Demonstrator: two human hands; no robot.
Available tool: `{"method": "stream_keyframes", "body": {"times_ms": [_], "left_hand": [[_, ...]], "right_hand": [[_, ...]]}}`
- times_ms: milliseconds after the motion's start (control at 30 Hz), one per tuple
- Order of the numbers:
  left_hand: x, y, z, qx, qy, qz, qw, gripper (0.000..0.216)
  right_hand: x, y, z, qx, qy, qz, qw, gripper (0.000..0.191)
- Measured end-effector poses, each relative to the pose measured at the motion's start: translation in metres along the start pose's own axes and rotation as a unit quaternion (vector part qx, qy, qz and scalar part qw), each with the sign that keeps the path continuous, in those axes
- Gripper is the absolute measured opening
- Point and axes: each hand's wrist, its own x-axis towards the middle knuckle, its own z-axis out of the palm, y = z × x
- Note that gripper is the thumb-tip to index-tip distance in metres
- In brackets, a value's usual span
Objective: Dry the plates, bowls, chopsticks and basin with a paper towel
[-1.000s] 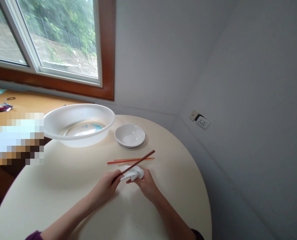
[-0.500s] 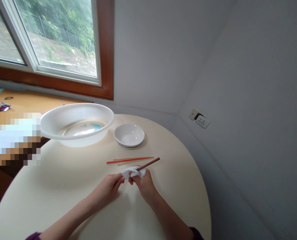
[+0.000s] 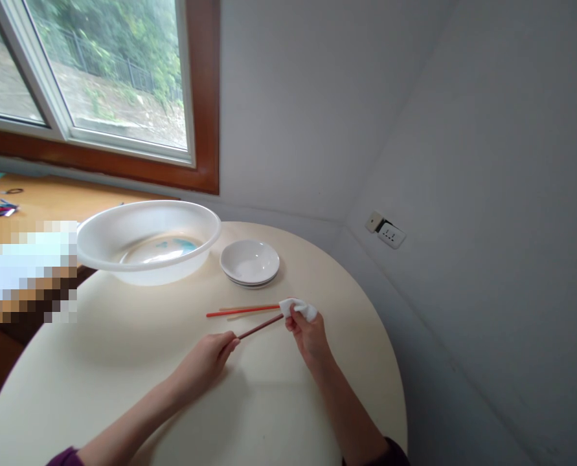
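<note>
Between my two hands runs a dark brown chopstick (image 3: 261, 327), slanting up to the right above the table. My left hand (image 3: 220, 349) is closed around its lower left end. A white cloth or tissue (image 3: 304, 309) is pinched in my right hand (image 3: 310, 336) and wrapped over the chopstick's far end, which it hides. Just beyond lie a red chopstick (image 3: 242, 311) and pale wooden chopsticks (image 3: 234, 318), their right ends partly covered by the cloth.
Small white dishes (image 3: 249, 262) are stacked behind the chopsticks. Left of them stands a large translucent white basin (image 3: 147, 268). The round cream table (image 3: 269, 421) borders a wooden desk (image 3: 74, 188) at the left and a wall with a socket (image 3: 392, 235) at the right.
My right hand has slid the white cloth right and up along the brown chopstick to its far end, baring the middle of the stick. My left hand has stayed nearly in place.
</note>
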Motion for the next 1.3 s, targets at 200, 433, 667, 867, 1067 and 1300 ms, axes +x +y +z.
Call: {"method": "stream_keyframes", "body": {"times_ms": [200,433,667,867,1067,1300], "left_hand": [[0.002,-0.003,0.003,0.003,0.004,-0.014,1.0,0.032],[0.003,-0.007,0.006,0.011,0.008,-0.033,0.999,0.03],[0.002,-0.007,0.006,0.036,-0.014,-0.038,0.999,0.031],[0.0,-0.007,0.003,0.029,-0.016,-0.019,0.999,0.031],[0.0,-0.01,0.001,0.012,-0.014,0.018,1.0,0.031],[0.001,-0.012,0.004,0.041,0.015,-0.03,0.999,0.031]], "right_hand": [[0.007,0.001,-0.009,-0.043,0.015,-0.047,0.998,0.024],[0.001,0.005,-0.013,-0.22,0.0,-0.163,0.962,0.021],[0.011,0.008,-0.019,-0.12,0.003,-0.066,0.991,0.028],[0.014,-0.001,-0.033,0.018,-0.094,0.071,0.993,0.031],[0.01,-0.004,-0.041,0.0,-0.149,0.06,0.987,0.032],[0.002,-0.005,-0.03,-0.378,-0.073,-0.253,0.887,0.013]]}}
